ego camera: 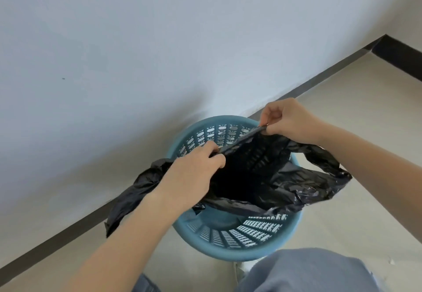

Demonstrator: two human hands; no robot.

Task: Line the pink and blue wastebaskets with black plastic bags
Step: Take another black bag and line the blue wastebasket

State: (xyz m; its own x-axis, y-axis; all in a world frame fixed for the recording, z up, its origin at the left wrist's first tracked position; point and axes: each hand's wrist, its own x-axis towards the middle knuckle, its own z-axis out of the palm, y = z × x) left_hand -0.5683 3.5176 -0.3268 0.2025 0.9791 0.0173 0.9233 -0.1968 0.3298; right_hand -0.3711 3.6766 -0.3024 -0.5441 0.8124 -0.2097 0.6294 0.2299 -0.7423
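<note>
A blue perforated wastebasket stands on the floor close to the wall. A black plastic bag hangs open inside it, its mouth held above the rim. My left hand pinches the bag's far edge at the left. The same edge is gripped at the right by my right hand, so it is stretched taut between the two. The bag's handles droop outside the basket on both sides. No pink wastebasket is in view.
A white wall rises just behind the basket, with a dark skirting board along its foot. Pale floor stretches to the right. My knees in grey trousers are at the bottom edge, touching the basket's near side.
</note>
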